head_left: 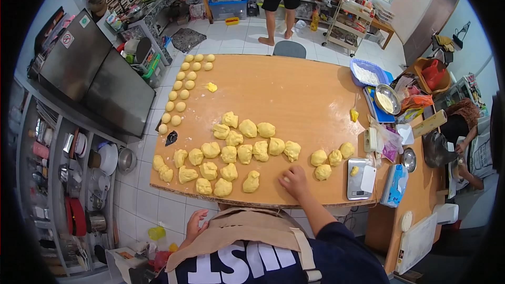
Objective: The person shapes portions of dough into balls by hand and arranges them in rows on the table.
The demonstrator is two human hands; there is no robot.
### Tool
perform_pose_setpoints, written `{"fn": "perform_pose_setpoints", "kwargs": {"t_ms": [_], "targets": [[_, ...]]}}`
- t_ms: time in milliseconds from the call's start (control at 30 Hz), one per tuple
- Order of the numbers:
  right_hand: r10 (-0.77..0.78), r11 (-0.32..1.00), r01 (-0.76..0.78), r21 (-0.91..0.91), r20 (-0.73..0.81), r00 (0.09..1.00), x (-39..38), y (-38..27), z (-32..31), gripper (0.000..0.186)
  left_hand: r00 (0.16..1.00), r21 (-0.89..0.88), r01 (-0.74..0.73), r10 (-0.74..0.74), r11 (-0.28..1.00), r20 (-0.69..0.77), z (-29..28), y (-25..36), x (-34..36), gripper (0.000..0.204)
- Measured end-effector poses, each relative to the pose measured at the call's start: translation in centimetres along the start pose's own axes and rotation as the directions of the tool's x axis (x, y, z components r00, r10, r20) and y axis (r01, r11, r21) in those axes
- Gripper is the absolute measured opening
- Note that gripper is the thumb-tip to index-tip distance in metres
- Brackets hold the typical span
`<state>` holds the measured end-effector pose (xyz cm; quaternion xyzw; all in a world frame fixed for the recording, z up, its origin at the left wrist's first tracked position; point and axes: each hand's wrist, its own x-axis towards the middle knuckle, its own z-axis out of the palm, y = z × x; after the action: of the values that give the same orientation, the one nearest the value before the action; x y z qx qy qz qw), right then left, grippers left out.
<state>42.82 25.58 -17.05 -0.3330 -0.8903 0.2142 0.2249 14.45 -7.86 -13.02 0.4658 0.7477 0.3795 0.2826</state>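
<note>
Big tan table (pixel 310 100), 2 hands apart: left hand (pixel 195 224) loose and empty-looking off the near edge, right hand (pixel 294 181) curled on the tabletop, can't tell if it's gripping anything. Rough dough lumps (pixel 229 154) centre to near side, smooth balls (pixel 180 106) far left. Rounding step, I reckon; next calls for a light cupped palm.

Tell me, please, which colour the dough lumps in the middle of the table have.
The dough lumps are pale yellow, as the head view shows.
</note>
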Motion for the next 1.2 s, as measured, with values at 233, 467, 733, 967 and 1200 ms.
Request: {"fn": "perform_pose_setpoints", "kwargs": {"t_ms": [233,467,733,967,1200], "targets": [[-0.250,0.946,0.247,0.209,-0.012,0.968,-3.4,-2.0,2.5,0.022,0.998,0.019,-0.056,0.055,0.998,0.037,0.5,1.2,1.6,0.046],[0.052,0.999,-0.052,0.000,0.040,0.998,1.8,-0.9,-0.2,0.023,1.000,0.004,0.007,-0.008,1.000,0.029,0.6,1.4,1.2,0.048],[-0.139,0.981,0.109,0.162,0.186,0.973,-3.5,1.3,1.4,0.030,1.000,-0.008,-0.004,0.004,1.000,0.017,0.8,0.4,0.9,0.046],[0.022,0.995,-0.029,0.094,0.076,0.997,1.9,-2.1,0.8,0.034,0.999,0.010,-0.002,0.002,1.000,0.041,0.4,1.3,0.8,0.046],[0.447,0.837,-0.202,0.509,-0.421,0.789,-0.7,1.7,-5.7,0.042,0.999,0.010,0.004,-0.004,1.000,0.036,0.2,0.8,0.1,0.045]]}}
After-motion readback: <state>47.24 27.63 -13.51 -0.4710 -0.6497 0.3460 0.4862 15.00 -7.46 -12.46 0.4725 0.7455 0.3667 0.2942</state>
